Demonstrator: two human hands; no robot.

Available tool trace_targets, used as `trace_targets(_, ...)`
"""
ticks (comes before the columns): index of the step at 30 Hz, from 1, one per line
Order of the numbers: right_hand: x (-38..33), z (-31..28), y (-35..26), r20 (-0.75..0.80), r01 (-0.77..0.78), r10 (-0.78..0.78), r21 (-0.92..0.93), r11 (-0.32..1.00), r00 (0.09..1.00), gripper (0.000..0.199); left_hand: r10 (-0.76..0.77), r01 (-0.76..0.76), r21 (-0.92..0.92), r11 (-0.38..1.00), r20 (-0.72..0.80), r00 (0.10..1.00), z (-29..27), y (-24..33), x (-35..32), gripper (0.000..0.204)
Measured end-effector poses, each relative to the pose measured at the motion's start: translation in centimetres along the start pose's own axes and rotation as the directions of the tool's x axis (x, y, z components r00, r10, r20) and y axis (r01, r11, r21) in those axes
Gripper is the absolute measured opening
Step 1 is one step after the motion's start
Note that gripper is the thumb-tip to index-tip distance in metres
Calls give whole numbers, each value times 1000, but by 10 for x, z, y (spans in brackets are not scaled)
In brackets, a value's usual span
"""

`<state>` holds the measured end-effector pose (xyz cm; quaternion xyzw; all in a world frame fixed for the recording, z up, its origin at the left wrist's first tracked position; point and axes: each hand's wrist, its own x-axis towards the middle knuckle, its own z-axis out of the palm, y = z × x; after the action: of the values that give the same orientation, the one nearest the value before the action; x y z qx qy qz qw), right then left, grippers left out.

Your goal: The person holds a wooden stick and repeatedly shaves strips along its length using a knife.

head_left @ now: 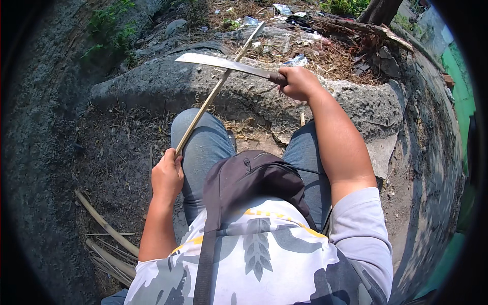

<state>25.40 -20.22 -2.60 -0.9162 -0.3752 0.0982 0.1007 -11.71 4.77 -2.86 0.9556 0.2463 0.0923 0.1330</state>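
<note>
My left hand (166, 175) grips the near end of a long thin bamboo stick (213, 94) that slants up and away over my left knee toward the litter beyond. My right hand (299, 83) holds the dark handle of a machete (223, 63). Its broad blade points left and crosses the stick about two thirds of the way up, resting on or just above it. I am sitting, with blue jeans on both knees and a dark sling bag (249, 175) across my chest.
A rough concrete slab (152, 84) lies in front of my knees. Several cut bamboo strips (109, 231) lie on the dirt at my left. Plastic litter and dry leaves (305, 38) cover the ground beyond. A green wall (460, 86) runs along the right.
</note>
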Motion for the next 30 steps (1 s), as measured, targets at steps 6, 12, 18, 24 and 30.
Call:
trace_targets(6,-1,2,8,-61,-126,132,94,988,989,25,-33,33,-10,999,10,999,-5,7,2,12)
trace_targets(12,-2,-1,-21,49,70,-69,-1,998,996,21,-19,19,26,999,-9,1000,0,3,1,11)
trace_targets(18,8,7,13,-120,-72,87,123,990,989,23,-1,2,16,1000,-75,997,12,-5,-4,12)
trace_targets(24,7,17,24,-104,-230,237,73,970,966,26,35,-32,53,998,-47,998,4,2,3,12)
trace_targets(30,-1,-2,-27,60,55,-56,29,998,997,21,18,-16,41,999,-62,998,9,0,1,12)
